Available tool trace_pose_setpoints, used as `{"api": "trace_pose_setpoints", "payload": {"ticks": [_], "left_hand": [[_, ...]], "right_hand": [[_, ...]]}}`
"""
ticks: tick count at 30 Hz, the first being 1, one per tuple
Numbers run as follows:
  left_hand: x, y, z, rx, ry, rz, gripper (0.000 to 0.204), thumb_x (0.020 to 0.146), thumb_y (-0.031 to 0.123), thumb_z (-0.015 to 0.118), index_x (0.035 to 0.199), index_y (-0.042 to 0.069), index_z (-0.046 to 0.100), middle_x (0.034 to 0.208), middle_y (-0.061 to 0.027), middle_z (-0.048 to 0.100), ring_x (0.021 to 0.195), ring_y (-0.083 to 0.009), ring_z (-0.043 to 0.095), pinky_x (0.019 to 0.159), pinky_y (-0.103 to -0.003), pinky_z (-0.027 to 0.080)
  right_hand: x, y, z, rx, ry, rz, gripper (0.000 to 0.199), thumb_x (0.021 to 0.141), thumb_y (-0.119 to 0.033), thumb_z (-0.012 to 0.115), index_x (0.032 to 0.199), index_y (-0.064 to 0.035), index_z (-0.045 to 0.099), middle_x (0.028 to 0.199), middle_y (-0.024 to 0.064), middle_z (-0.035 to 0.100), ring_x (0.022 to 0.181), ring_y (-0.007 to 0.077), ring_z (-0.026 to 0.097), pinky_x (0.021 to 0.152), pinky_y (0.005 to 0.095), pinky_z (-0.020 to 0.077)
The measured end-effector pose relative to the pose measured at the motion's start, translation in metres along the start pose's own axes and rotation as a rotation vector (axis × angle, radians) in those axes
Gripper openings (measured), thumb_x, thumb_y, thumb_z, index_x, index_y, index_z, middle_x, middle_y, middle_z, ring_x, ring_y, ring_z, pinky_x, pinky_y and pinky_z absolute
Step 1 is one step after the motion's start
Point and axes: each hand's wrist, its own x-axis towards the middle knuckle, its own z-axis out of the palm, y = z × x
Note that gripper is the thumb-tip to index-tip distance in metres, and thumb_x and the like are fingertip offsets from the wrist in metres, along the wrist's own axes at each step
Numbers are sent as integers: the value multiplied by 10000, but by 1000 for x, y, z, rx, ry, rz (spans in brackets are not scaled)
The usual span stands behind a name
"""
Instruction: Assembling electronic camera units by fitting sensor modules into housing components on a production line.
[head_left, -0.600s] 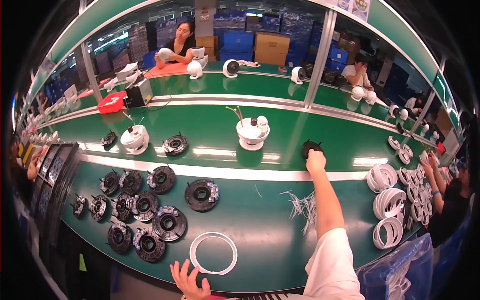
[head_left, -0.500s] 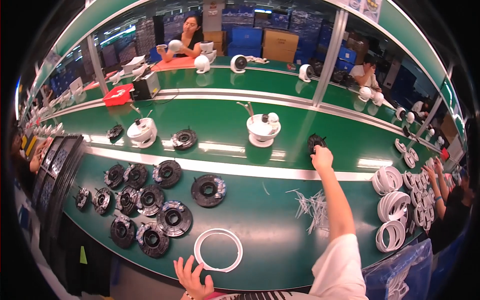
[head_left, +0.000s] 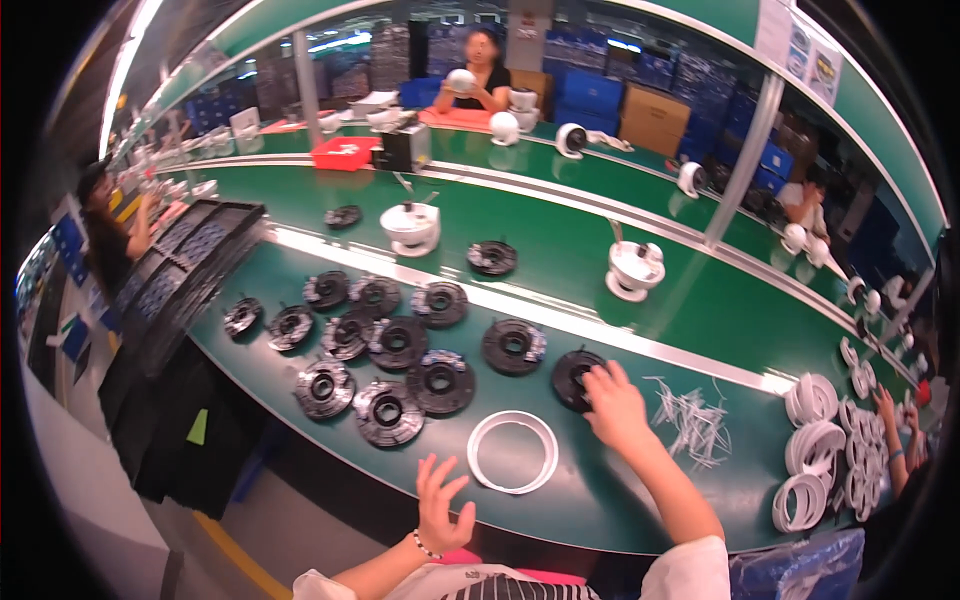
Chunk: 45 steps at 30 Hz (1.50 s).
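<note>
We've moved the round black plastic disc (head_left: 572,380) off the far green belt (head_left: 550,230); it's now over the near green worktop (head_left: 620,510), right of frame centre, so it sits among the other parts close to us. Our right hand (head_left: 618,410) has fingers over its right edge; can't tell if they grip. Our left hand (head_left: 440,510) is empty, fingers spread, lower centre, just beside the thin white plastic ring (head_left: 474,455).

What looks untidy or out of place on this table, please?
Thin white strips lie in a loose, crisscrossed scatter right of the right hand; this looks messy beside the grouped white rings farther right.
</note>
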Motion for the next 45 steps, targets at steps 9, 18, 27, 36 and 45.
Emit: {"api": "trace_pose_setpoints", "payload": {"ticks": [9, 18, 27, 36, 45], "left_hand": [[-8, -11, -30, 72, 41, 141, 375, 648, 78, 535, 1012, 24, 461, 1143, -195, 436, 1124, -414, 330, 957, -517, 218], [25, -19, -10, 231, -66, 146, 383, 686, 138, 502, 1037, 0, 436, 1177, -222, 400, 1152, -419, 287, 962, -538, 168], [22, -21, -13, 434, -234, -164, 520, 729, 286, 435, 1143, -17, 351, 1208, -241, 358, 1130, -418, 320, 954, -553, 159], [26, -27, -2, 379, -367, -243, 520, 691, 221, 482, 1137, -5, 339, 1248, -250, 291, 1167, -423, 255, 962, -573, 77], [13, -27, -13, 250, -141, -58, 493, 760, 243, 425, 1171, -13, 330, 1281, -270, 252, 1213, -416, 199, 984, -526, 65]], "right_hand": [[-151, -150, -42, 1022, 575, -375, 115, 653, -105, 615, 572, -75, 539, 602, 47, 541, 545, 183, 525, 520, 306, 433], [-285, -157, 341, 1058, -389, 544, 246, 725, -197, 539, 913, -40, 558, 1012, 149, 561, 885, 292, 540, 774, 381, 442], [-184, -76, 376, 1224, -431, 124, 235, 735, -198, 527, 906, -40, 558, 1025, 132, 558, 904, 286, 532, 801, 386, 422], [-151, -56, 313, 1325, -341, -168, 224, 746, -200, 514, 897, -40, 558, 1039, 114, 554, 925, 279, 523, 832, 392, 399], [-186, -90, 250, 1326, -227, -464, 215, 757, -201, 501, 888, -40, 558, 1054, 95, 550, 947, 272, 515, 864, 398, 377]]}}
